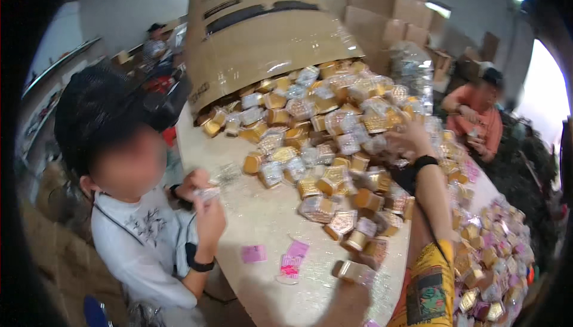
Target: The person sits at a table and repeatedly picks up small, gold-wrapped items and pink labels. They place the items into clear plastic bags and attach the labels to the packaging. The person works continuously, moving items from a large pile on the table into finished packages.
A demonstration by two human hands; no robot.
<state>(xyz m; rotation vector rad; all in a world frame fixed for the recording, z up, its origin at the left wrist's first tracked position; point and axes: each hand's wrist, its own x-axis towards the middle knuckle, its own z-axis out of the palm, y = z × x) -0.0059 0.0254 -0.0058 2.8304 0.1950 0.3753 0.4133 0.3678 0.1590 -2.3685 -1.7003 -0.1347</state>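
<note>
At the lower edge, my left hand [348, 303] is blurred and closed on a small clear-wrapped pack with a gold base [356, 272], just above the table. My right arm, with a black wristband, reaches to the far right side of a heap of similar gold-and-clear packs [334, 125]. There my right hand [408, 138] has its fingers spread over the packs, and nothing shows in its grip. The heap spreads from the mouth of a large tipped cardboard box [268, 34] across the pale table [256, 207].
Pink printed slips [292, 260] lie on the near table. At the left, a co-worker in a white shirt [140, 249] handles a small item. Another in orange [477, 118] sits far right, beyond a second pile of packs [492, 261]. Stacked cartons [376, 5] stand behind.
</note>
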